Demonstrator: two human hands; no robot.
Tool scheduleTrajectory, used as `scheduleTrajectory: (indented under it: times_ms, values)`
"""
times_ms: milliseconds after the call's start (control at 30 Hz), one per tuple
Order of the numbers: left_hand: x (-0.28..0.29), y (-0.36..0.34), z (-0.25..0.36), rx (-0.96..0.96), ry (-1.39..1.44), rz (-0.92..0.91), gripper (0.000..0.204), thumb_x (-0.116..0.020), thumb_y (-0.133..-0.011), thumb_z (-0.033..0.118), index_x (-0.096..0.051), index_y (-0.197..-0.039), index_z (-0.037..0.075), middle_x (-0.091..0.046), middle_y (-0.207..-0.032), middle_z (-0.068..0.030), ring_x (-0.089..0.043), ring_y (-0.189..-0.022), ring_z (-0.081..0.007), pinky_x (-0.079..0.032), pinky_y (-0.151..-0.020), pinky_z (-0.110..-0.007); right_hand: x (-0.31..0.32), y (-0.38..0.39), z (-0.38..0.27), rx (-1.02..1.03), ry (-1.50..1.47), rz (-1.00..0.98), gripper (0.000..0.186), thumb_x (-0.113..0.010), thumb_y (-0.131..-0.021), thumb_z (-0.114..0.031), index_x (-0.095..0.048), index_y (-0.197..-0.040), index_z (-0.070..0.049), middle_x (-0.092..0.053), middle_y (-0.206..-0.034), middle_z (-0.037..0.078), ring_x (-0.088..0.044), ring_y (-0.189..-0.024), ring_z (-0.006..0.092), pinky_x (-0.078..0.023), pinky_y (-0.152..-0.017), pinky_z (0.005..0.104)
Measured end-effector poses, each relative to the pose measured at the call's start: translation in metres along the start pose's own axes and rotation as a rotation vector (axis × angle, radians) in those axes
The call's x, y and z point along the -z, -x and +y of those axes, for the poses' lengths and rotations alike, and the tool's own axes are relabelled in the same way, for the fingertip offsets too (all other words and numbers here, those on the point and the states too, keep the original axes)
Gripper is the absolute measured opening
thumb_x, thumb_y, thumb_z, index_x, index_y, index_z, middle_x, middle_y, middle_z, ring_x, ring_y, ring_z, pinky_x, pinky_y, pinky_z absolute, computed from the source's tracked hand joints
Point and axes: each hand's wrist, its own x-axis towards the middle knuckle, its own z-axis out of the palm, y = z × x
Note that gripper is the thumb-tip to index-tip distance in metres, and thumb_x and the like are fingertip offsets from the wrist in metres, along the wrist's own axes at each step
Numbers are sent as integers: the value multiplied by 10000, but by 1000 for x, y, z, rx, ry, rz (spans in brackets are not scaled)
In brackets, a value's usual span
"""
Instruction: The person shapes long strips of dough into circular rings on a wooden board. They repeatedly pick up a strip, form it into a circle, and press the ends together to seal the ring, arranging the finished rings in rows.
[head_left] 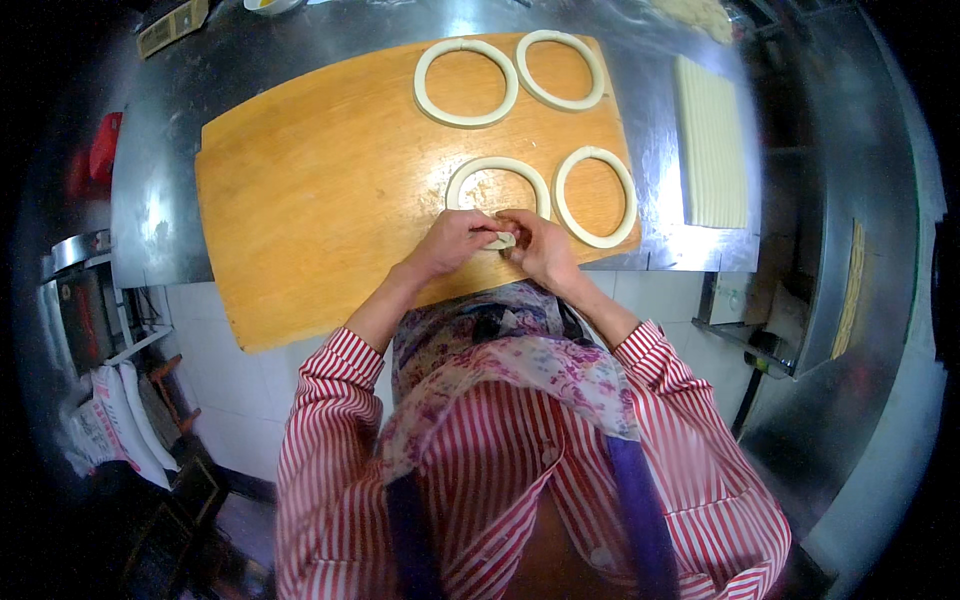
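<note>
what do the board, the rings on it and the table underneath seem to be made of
Board: apparently wood, probably varnished, from its warm orange-brown tone and soft sheen.
Rings: likely dough, cream and smooth, matte, with faint seams.
Table: metal, perhaps stainless steel, grey with bright reflections.

Red-and-white striped sleeves (330,400), cream rings (466,122), orange-tan board (320,190)

Illegible red lettering (106,408) on a white sack (128,437)
</note>
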Motion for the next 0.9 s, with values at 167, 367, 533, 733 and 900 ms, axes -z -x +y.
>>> scheduleTrajectory:
  times_ms: [167, 367, 533, 733, 900]
  values:
    - [-17, 2, -16, -212, -447, -72, 165, -671, -865, 121, -721, -991, 27, -681, -924, -119, -652, -935, -293, -508, -863, -414, 21, 9, 3, 360, 461, -105, 490, -737, -680, 44, -679, -1160, -35, -645, -1011, 132, -627, -974, 340, -540, -782, 437]
    - [-39, 10, 4, -218, -638, 47, 180, -716, -817, 183, -707, -939, 51, -631, -954, -115, -595, -1010, -300, -419, -943, -439, 43, -12, 30, 428, 421, -264, 328, -742, -720, 7, -710, -1044, -33, -661, -1004, 134, -641, -943, 348, -534, -769, 437]
    - [-65, 3, -9, -126, -539, 259, 196, -739, -801, 212, -694, -902, 51, -615, -939, -111, -586, -1013, -297, -389, -953, -463, 52, -22, 24, 185, 166, -265, 277, -786, -772, -50, -722, -1039, -14, -684, -892, 153, -647, -740, 280, -522, -693, 384]
    - [-73, 5, -7, -135, -573, 370, 151, -708, -797, 166, -662, -878, 46, -605, -933, -106, -577, -1012, -300, -380, -970, -466, 62, -34, 23, 92, 176, -395, 248, -788, -826, -118, -735, -1050, -24, -644, -752, 119, -584, -691, 185, -499, -650, 342]
    - [-73, 8, -7, -203, -629, 402, 199, -696, -765, 139, -673, -936, 39, -599, -953, -114, -567, -1019, -305, -372, -991, -486, 59, -40, 36, 36, 129, -431, 237, -757, -850, -155, -735, -1049, -29, -692, -833, 167, -657, -756, 257, -524, -693, 369]
